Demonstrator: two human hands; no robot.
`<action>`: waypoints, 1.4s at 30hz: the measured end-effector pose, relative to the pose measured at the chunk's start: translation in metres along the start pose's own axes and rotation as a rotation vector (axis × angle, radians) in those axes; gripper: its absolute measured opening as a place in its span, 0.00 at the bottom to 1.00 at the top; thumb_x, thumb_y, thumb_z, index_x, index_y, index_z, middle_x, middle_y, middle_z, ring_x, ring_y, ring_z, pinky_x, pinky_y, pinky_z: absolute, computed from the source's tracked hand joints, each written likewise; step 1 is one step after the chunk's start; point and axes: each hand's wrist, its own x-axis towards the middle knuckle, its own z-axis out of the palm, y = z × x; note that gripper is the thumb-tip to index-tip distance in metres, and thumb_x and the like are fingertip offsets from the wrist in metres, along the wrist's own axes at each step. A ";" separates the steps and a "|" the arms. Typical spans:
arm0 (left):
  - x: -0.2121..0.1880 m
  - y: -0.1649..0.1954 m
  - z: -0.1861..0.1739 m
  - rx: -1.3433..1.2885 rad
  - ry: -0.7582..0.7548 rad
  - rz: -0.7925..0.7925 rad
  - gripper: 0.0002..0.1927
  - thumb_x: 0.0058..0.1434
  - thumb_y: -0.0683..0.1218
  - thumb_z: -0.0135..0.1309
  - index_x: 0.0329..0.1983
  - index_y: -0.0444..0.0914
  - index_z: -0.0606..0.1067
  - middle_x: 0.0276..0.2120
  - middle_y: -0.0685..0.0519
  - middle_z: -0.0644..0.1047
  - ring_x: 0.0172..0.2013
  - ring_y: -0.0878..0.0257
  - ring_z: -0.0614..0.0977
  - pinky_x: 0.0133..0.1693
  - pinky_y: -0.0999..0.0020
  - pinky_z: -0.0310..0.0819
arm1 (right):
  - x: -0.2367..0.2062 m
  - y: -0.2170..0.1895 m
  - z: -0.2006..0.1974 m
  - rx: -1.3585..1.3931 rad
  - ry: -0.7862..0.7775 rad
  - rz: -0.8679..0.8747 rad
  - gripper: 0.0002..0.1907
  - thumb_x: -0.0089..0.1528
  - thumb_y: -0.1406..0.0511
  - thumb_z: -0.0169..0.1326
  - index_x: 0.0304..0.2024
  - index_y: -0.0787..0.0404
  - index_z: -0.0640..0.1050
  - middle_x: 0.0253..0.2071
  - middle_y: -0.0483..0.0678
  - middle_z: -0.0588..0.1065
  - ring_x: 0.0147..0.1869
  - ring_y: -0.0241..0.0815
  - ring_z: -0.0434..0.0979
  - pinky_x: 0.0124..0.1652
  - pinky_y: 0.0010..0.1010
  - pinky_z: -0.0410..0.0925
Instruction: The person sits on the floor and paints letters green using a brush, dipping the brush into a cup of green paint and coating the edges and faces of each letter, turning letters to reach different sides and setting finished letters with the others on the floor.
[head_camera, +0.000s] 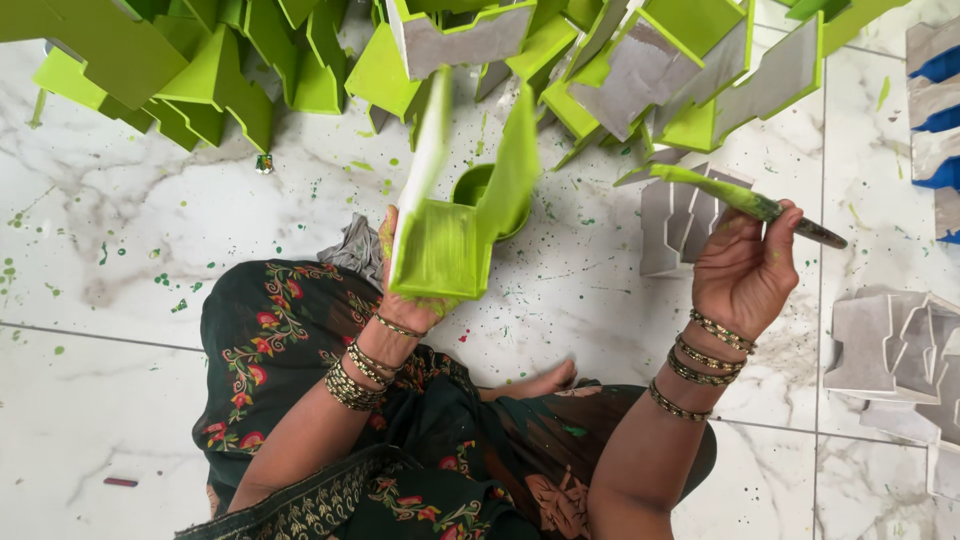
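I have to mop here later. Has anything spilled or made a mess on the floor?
Yes. Green paint specks dot the white marble floor, thickest around the green paint bowl. The left hand holding the green painted piece is smeared too. The bowl itself stands upright, not tipped.

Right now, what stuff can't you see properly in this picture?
Head view only:
- green paint bowl: mostly hidden behind the green painted piece in the left hand.
- Left hand's fingers: covered by that piece.
- paintbrush in the right hand: bristles blurred.
- green pieces pile: cut off by the top edge.
- blue pieces: cut off by the right edge.
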 end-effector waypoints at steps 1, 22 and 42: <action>0.002 -0.003 0.000 -0.034 -0.068 -0.069 0.45 0.64 0.74 0.49 0.68 0.34 0.67 0.60 0.40 0.73 0.56 0.47 0.78 0.60 0.51 0.73 | 0.002 0.001 -0.002 0.001 0.030 -0.003 0.07 0.73 0.66 0.57 0.50 0.64 0.77 0.49 0.48 0.80 0.51 0.40 0.81 0.50 0.26 0.79; -0.043 0.011 0.004 0.062 -0.035 0.051 0.38 0.66 0.67 0.55 0.68 0.38 0.65 0.61 0.47 0.72 0.58 0.53 0.78 0.61 0.53 0.75 | -0.015 0.030 0.009 -0.073 0.109 0.046 0.08 0.68 0.69 0.57 0.49 0.65 0.77 0.49 0.52 0.80 0.54 0.42 0.81 0.54 0.29 0.79; -0.070 0.020 0.071 2.165 -0.318 0.996 0.51 0.44 0.39 0.73 0.70 0.40 0.59 0.69 0.43 0.64 0.73 0.40 0.63 0.71 0.47 0.61 | -0.010 0.010 -0.003 -0.061 0.058 -0.087 0.09 0.71 0.66 0.57 0.50 0.65 0.76 0.49 0.51 0.79 0.54 0.42 0.81 0.57 0.34 0.79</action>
